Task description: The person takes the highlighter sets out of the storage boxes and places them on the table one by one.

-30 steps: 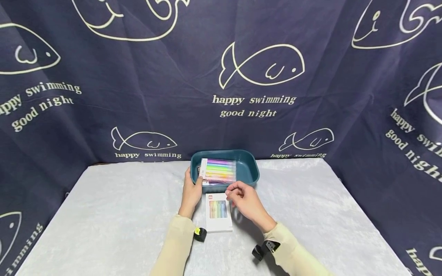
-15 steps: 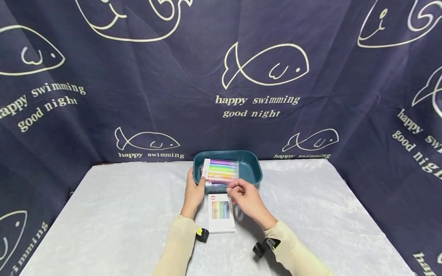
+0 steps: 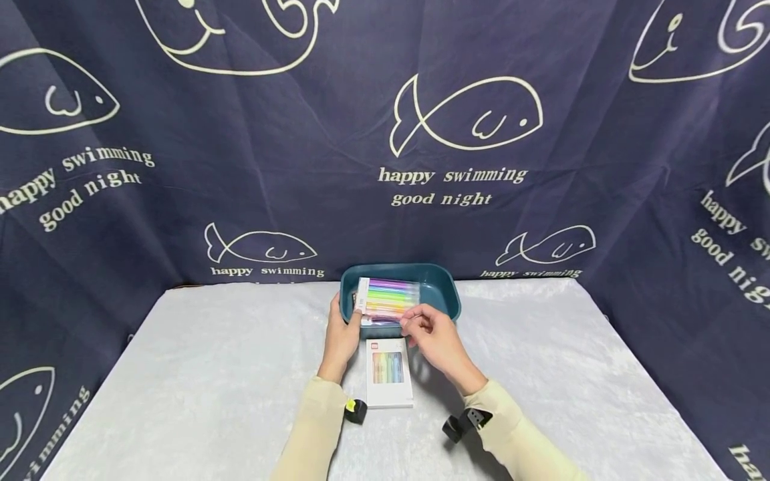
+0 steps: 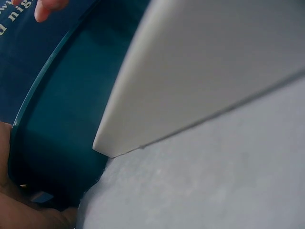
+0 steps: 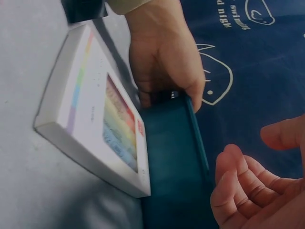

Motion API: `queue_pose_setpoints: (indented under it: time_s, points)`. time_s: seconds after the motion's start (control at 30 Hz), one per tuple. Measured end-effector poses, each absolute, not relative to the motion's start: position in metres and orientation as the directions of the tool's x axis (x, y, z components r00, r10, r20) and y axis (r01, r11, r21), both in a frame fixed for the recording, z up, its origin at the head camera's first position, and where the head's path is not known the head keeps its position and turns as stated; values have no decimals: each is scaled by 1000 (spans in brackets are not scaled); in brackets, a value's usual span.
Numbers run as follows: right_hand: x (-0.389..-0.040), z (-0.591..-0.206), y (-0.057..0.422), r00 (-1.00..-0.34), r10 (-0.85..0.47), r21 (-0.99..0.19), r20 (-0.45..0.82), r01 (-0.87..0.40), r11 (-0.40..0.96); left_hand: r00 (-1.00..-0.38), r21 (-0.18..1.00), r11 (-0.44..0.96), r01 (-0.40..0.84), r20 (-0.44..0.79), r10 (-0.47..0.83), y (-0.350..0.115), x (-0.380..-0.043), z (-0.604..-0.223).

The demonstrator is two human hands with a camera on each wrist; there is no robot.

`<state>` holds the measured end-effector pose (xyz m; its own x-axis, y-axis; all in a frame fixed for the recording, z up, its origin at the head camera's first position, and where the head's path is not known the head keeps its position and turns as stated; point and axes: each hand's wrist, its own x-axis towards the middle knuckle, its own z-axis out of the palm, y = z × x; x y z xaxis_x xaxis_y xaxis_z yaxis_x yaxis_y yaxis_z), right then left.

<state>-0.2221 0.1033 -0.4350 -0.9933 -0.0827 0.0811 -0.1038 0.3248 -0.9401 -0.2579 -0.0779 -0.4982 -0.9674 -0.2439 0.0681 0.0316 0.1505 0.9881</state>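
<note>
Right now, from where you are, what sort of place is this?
Probably a little indoor tabletop corner, though I can't tell which room. There's a pale grey cloth-like tabletop, a navy-blue fabric backdrop with white fish drawings, and a dark teal rounded tub on the tabletop.

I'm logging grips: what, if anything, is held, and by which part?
The left hand holds the dark teal, rounded-rectangular plastic bin by its left end, at the near corner. The right hand holds nothing.
</note>
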Motion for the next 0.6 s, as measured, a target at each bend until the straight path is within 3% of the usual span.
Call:
queue_pose_setpoints:
  time_s: [0.27, 0.6]
  points:
    - [-227, -426, 107, -989, -102, -939, 103, -130, 318, -966, 987, 155, 52, 89, -243, -78, -259, -499]
    - [-234, -415, 118, -994, -16, -947, 107, -107, 302, -968, 986, 159, 46, 84, -238, -77, -260, -498]
